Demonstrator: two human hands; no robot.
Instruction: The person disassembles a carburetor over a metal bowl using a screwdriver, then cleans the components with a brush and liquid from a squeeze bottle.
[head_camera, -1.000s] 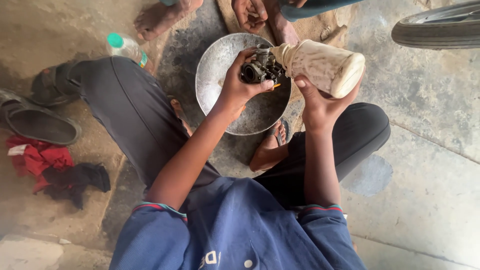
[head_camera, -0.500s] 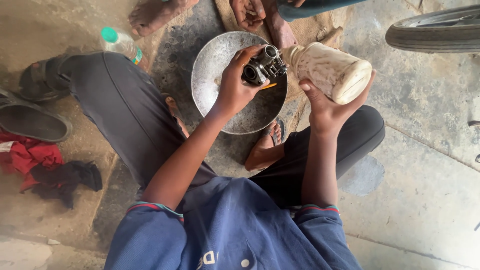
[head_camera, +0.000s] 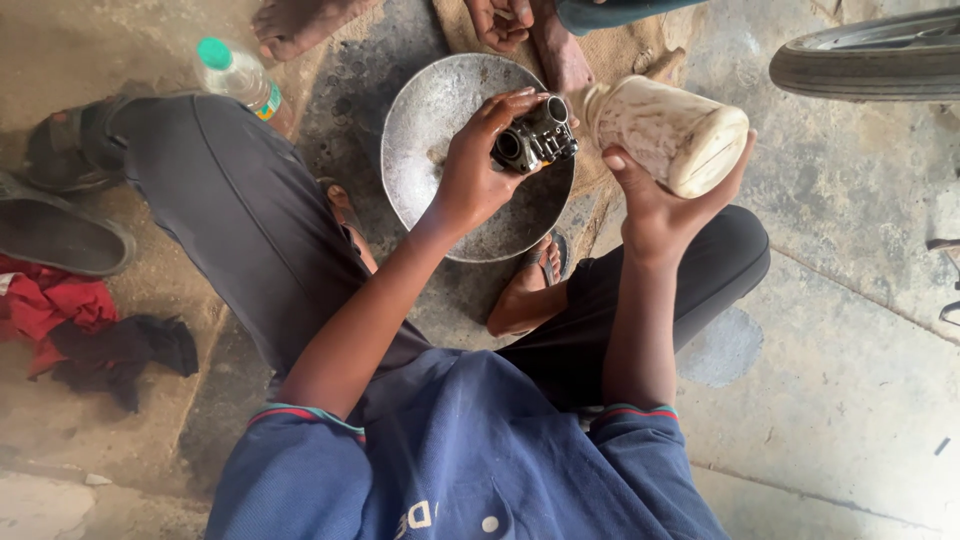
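My left hand (head_camera: 478, 160) grips a small dark metal engine part (head_camera: 537, 140) with round openings, held above a round grey metal bowl (head_camera: 425, 120) on the ground. My right hand (head_camera: 655, 200) holds a grimy whitish plastic bottle (head_camera: 665, 130) tipped on its side, its mouth pointing at the metal part and almost touching it. I sit cross-legged in dark trousers and a blue shirt, with one bare foot in a sandal (head_camera: 525, 290) just below the bowl.
Another person's bare foot (head_camera: 300, 22) and hand (head_camera: 500, 20) are beyond the bowl. A clear plastic bottle with a green cap (head_camera: 235, 75) lies at upper left. Dark sandals (head_camera: 60, 235), red and black rags (head_camera: 80, 325) at left; a tyre (head_camera: 870, 55) at upper right.
The whitish bottle has drawn slightly away from the metal part and the part has turned in my left hand, showing its round openings. The view has shifted a little.
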